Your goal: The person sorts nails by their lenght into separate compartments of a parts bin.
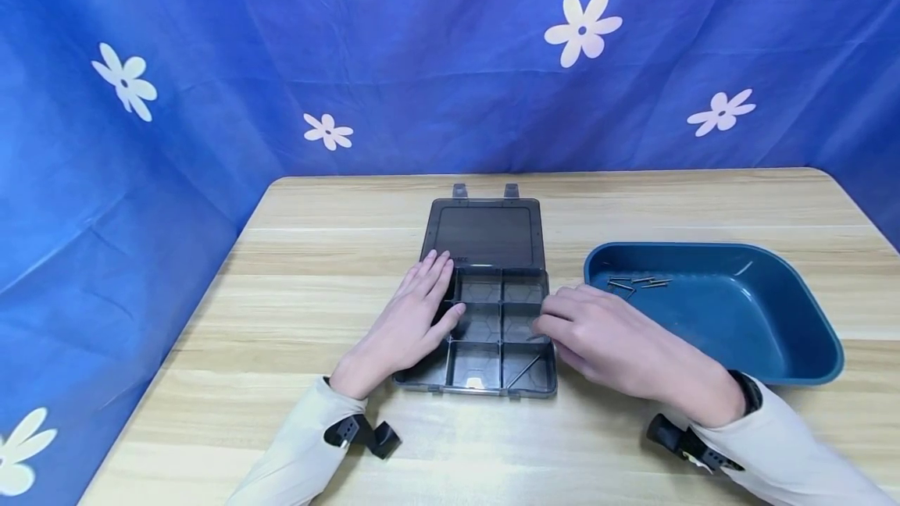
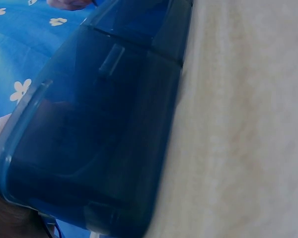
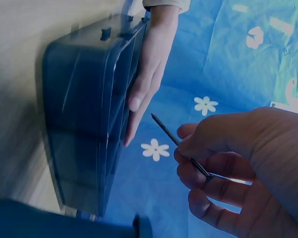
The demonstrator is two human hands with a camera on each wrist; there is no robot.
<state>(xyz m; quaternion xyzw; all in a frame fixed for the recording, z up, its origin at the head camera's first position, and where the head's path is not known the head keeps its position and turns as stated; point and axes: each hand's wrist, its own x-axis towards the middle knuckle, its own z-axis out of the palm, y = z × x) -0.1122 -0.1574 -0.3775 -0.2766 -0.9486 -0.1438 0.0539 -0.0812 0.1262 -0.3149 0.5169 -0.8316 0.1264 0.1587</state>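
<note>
A dark translucent organizer box [image 1: 481, 322] with several compartments lies open, its lid [image 1: 483, 233] folded back. My left hand [image 1: 408, 318] rests on its left side, fingers straight and thumb reaching over a compartment. Low over the right side is my right hand [image 1: 598, 334]; in the right wrist view its thumb and fingers pinch a nail [image 3: 165, 130], pointed end toward the box. One more nail [image 1: 523, 372] sits slanted in the front right compartment. In the left wrist view the box's side wall [image 2: 89, 134] fills much of the picture.
To the right stands a blue plastic basin [image 1: 710, 245] with several nails [image 1: 655, 283] at its left end. My right forearm crosses just in front of it. The wooden table [image 1: 316, 256] ends at a blue flowered cloth [image 1: 457, 37].
</note>
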